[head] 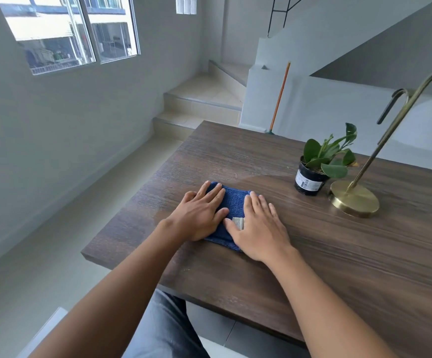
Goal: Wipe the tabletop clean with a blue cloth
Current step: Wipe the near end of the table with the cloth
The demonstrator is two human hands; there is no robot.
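Observation:
A folded blue cloth point(233, 202) lies flat on the dark wooden tabletop point(339, 249), near its left edge. My left hand point(200, 213) presses on the cloth's left half with straight fingers. My right hand point(260, 226) lies flat on the right half, fingers spread, its thumb next to a small pale label on the cloth. Both hands cover much of the cloth; only its middle strip and near edge show.
A small potted plant point(320, 164) in a black pot stands at the right rear of the table. Beside it is a brass lamp base point(354, 198) with a curved stem. The table's left edge drops to the floor; stairs and a broom stand behind.

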